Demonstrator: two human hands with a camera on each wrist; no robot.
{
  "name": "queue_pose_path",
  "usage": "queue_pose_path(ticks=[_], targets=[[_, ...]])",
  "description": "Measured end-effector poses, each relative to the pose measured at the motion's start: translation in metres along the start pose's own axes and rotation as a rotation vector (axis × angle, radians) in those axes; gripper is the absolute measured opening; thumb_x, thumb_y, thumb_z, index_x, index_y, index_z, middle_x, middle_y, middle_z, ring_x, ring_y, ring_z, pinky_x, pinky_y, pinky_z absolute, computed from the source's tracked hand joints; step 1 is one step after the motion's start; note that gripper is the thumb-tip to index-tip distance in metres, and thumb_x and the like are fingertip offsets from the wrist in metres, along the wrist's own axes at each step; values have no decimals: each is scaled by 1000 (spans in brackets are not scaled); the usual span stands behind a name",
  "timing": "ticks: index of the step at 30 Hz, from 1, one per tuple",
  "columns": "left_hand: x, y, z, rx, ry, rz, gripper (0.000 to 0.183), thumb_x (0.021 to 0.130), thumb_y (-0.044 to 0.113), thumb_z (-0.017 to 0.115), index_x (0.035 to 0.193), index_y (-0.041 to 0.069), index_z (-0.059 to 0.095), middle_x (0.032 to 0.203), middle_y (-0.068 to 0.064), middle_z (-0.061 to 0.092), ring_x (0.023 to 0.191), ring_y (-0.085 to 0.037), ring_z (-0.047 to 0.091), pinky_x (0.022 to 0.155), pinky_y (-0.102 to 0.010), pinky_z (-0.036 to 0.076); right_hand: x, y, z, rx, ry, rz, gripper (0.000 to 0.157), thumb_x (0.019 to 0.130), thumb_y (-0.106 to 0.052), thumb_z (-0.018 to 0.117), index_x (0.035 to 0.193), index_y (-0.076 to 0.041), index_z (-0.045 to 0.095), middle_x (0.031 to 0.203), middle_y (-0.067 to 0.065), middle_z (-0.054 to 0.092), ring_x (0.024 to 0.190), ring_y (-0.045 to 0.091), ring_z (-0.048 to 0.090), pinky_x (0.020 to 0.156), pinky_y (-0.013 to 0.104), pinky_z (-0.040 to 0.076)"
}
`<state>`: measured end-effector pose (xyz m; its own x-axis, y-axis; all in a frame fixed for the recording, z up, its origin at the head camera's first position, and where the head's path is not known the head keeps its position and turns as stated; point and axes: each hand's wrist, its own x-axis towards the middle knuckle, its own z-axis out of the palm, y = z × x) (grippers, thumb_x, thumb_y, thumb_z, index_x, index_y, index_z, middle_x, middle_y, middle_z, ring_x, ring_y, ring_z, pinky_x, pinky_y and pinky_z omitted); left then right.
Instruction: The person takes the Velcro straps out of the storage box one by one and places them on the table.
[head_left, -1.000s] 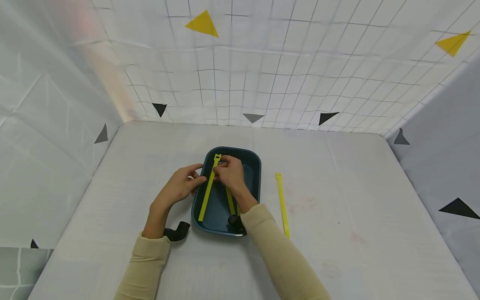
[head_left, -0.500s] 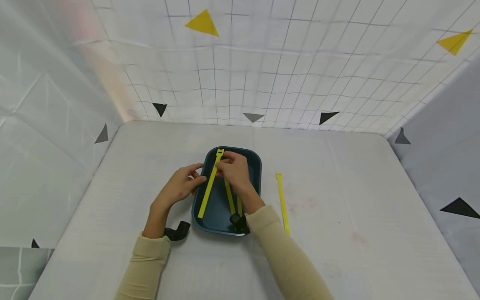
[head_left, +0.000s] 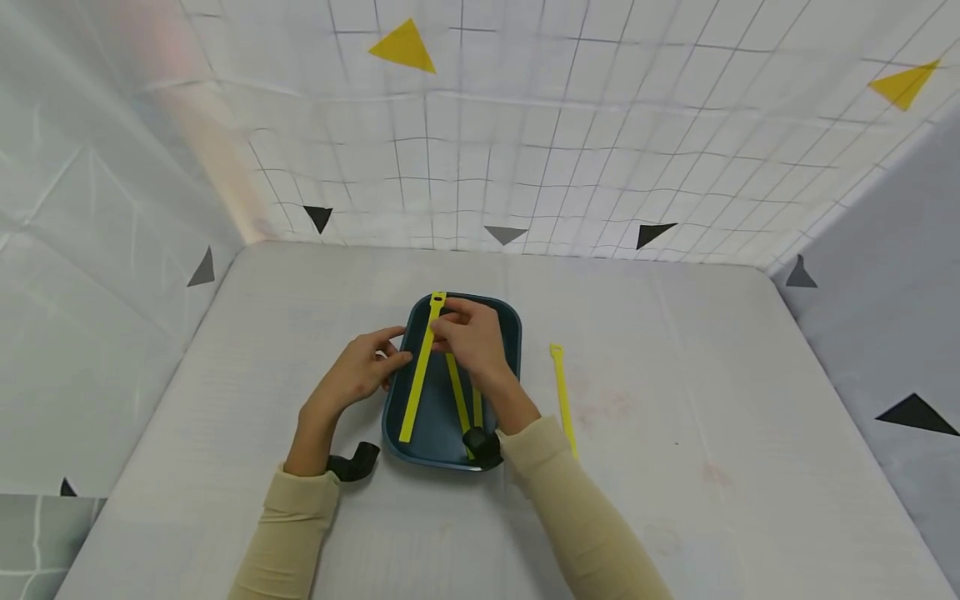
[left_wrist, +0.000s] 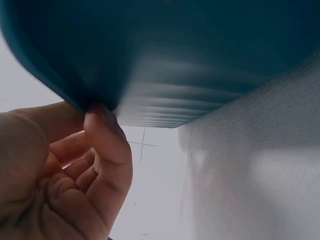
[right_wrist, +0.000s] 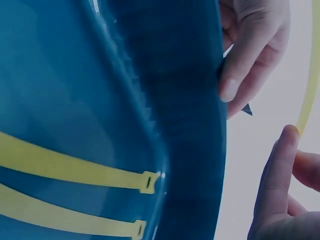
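My left hand holds the left rim of a dark blue tray, with the thumb and fingers right at the edge in the left wrist view. Over the tray, my right hand pinches a yellow hook-and-loop cable tie near its slotted head, and the tail slants down toward the near left. Two more yellow ties, a left one and a right one, lie inside the tray, partly hidden by the right hand. In the tray's near right corner is a black elbow-shaped pipe piece.
Another black elbow piece lies on the white table beside the left wrist. To the tray's right is a further yellow tie, its near end hidden behind the right sleeve. White sheeting with a grid stands behind the table.
My right hand has shifted slightly right and farther from me, carrying the pinched tie until its head overlaps the far rim. My left hand stays at the tray's edge.
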<state>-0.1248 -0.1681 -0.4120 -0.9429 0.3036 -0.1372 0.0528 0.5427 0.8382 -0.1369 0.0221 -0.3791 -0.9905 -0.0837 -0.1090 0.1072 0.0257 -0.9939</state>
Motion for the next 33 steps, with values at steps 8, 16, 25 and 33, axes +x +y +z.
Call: queue_pose_path(ticks=[8, 16, 25, 33], targets=[[1, 0, 0, -13, -10, 9, 53, 100, 18, 60, 146, -2, 44, 91, -13, 61, 60, -21, 60, 56, -35, 48, -5, -9, -1, 3, 15, -7, 43, 92, 0, 65, 134, 4, 57, 101, 16, 68, 76, 20, 69, 69, 31, 58], [0, 0, 0, -5, 0, 3, 52, 100, 18, 61, 145, -3, 44, 90, -13, 61, 59, -20, 60, 56, -35, 48, -8, -8, -10, 4, 7, -22, 43, 93, -1, 64, 135, 3, 57, 103, 16, 68, 78, 21, 68, 69, 29, 58], [-1, 1, 0, -21, 1, 23, 52, 100, 15, 60, 145, -4, 43, 91, -18, 61, 58, -20, 60, 57, -36, 49, -11, -4, -21, 35, -4, -61, 41, 93, 1, 64, 133, 6, 57, 101, 19, 67, 77, 20, 68, 69, 30, 58], [-1, 1, 0, -19, 2, 19, 53, 100, 15, 61, 145, -4, 43, 90, -15, 61, 59, -20, 60, 57, -36, 49, -12, -2, -27, 21, 16, -46, 43, 93, -1, 65, 134, 4, 57, 103, 17, 68, 78, 20, 68, 68, 30, 58]])
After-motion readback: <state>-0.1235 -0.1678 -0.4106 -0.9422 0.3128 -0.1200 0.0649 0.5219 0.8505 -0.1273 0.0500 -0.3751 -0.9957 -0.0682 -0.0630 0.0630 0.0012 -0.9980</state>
